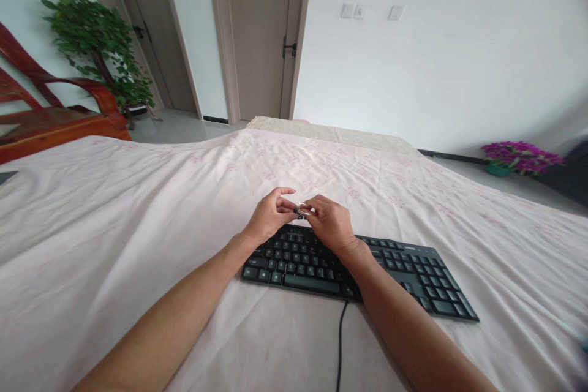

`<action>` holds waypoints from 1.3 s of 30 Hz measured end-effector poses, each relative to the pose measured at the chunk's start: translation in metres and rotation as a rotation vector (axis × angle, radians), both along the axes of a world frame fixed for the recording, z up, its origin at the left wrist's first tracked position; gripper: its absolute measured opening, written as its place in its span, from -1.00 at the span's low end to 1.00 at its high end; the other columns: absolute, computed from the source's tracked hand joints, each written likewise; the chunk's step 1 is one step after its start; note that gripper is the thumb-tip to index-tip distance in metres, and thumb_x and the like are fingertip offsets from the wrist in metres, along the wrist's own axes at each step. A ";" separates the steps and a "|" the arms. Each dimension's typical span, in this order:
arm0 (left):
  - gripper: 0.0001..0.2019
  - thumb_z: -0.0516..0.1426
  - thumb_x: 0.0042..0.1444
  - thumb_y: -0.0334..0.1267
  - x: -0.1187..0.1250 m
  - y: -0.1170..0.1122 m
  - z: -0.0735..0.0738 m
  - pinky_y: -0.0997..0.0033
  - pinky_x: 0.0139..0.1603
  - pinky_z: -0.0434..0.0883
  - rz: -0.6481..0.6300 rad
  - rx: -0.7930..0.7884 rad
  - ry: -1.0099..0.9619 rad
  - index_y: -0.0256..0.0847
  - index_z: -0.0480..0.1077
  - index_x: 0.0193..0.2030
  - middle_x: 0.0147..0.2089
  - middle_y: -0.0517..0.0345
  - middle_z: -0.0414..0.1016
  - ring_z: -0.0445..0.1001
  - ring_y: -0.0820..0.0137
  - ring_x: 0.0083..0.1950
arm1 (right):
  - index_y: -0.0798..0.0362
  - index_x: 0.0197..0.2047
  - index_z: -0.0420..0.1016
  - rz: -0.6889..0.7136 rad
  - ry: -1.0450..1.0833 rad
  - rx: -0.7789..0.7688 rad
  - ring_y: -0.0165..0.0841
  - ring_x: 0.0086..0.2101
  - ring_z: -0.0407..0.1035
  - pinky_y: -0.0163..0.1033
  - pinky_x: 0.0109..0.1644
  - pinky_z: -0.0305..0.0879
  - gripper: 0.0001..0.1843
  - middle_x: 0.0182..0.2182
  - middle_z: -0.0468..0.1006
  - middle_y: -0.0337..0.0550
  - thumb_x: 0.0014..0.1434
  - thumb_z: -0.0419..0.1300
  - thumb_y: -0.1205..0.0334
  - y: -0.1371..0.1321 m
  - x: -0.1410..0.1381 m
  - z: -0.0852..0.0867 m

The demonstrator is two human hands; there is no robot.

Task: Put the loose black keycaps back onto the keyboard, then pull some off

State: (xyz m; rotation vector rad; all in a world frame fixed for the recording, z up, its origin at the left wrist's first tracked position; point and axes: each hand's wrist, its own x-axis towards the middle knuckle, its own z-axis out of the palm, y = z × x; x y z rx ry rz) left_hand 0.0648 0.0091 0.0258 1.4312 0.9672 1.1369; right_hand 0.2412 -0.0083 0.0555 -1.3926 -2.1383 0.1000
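Above the top edge of a black keyboard [303, 257], my two hands meet. My left hand [272, 214] pinches a small black piece that looks like a keycap [299, 215], its other fingers partly raised. A thin, shiny wire loop [304, 209] is between the hands, pinched by the fingers of my right hand [331, 220]. The wire touches or passes close to the black piece; I cannot tell which. My right hand and forearm cover part of the keyboard's middle.
A pale pink flowered cloth [160, 226] spreads under the keyboard, with folds. The keyboard's black cable [340, 343] runs toward me. Beyond are a wooden chair [87, 98], a leafy plant [94, 33], a door [257, 30] and purple flowers [523, 156].
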 end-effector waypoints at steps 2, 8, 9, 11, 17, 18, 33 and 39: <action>-0.36 0.31 -0.10 -0.30 -0.003 0.002 0.000 0.37 -0.19 0.45 -0.014 0.018 0.051 -0.21 0.24 0.16 -0.19 0.05 0.52 0.52 0.43 -0.29 | -0.09 -0.26 0.59 -0.039 -0.003 -0.024 -0.41 -0.32 0.43 -0.34 -0.31 0.16 -0.82 -0.28 0.58 -0.25 0.21 0.16 0.11 0.002 0.003 0.004; -0.41 0.22 -0.02 -0.28 -0.027 0.021 -0.011 0.38 -0.22 0.45 0.193 0.114 0.223 -0.17 0.24 0.20 -0.18 0.08 0.54 0.51 0.43 -0.32 | -0.11 -0.29 0.61 -0.286 -0.163 -0.219 -0.29 -0.32 0.44 -0.28 -0.33 0.13 -0.81 -0.33 0.61 -0.20 0.16 0.17 0.08 0.012 0.022 0.013; -0.43 0.21 -0.03 -0.29 -0.032 0.024 -0.014 0.38 -0.21 0.45 0.227 0.110 0.237 -0.18 0.26 0.18 -0.20 0.09 0.54 0.51 0.43 -0.33 | -0.11 -0.28 0.62 -0.307 -0.195 -0.249 -0.28 -0.32 0.45 -0.27 -0.33 0.12 -0.81 -0.34 0.62 -0.19 0.16 0.18 0.08 0.013 0.024 0.012; -0.45 0.20 -0.04 -0.29 -0.040 0.028 -0.022 0.38 -0.22 0.45 0.277 0.095 0.260 -0.20 0.30 0.15 -0.22 0.10 0.55 0.51 0.43 -0.33 | -0.13 -0.25 0.62 -0.327 -0.246 -0.283 -0.25 -0.31 0.45 -0.27 -0.34 0.13 -0.81 -0.35 0.62 -0.17 0.14 0.19 0.08 0.015 0.027 0.008; -0.52 0.18 -0.05 -0.28 -0.049 0.031 -0.035 0.38 -0.19 0.45 0.276 0.074 0.298 -0.22 0.38 0.08 -0.24 0.11 0.55 0.53 0.39 -0.30 | -0.17 -0.23 0.62 -0.344 -0.286 -0.334 -0.24 -0.28 0.46 -0.27 -0.30 0.16 -0.79 -0.33 0.62 -0.18 0.12 0.19 0.04 0.018 0.028 0.000; -0.53 0.18 -0.05 -0.28 -0.049 0.031 -0.035 0.37 -0.18 0.45 0.270 0.076 0.305 -0.22 0.39 0.07 -0.25 0.11 0.55 0.53 0.39 -0.30 | -0.17 -0.22 0.62 -0.345 -0.287 -0.342 -0.25 -0.28 0.46 -0.27 -0.29 0.17 -0.79 -0.33 0.62 -0.18 0.12 0.20 0.04 0.018 0.028 -0.001; -0.67 0.18 -0.04 -0.26 -0.049 0.029 -0.033 0.34 -0.09 0.43 0.239 0.103 0.339 -0.24 0.51 -0.10 -0.24 0.06 0.57 0.52 0.34 -0.22 | -0.11 -0.20 0.61 -0.281 -0.193 -0.286 -0.22 -0.27 0.48 -0.23 -0.28 0.24 -0.79 -0.29 0.63 -0.12 0.08 0.26 0.09 0.019 0.031 -0.010; -0.69 0.18 -0.01 -0.22 -0.049 0.028 -0.033 0.33 -0.08 0.43 0.223 0.114 0.356 -0.23 0.52 -0.11 -0.24 0.06 0.57 0.52 0.33 -0.21 | -0.11 -0.18 0.60 -0.259 -0.142 -0.257 -0.24 -0.25 0.48 -0.26 -0.28 0.21 -0.79 -0.27 0.63 -0.17 0.12 0.23 0.11 0.018 0.031 -0.007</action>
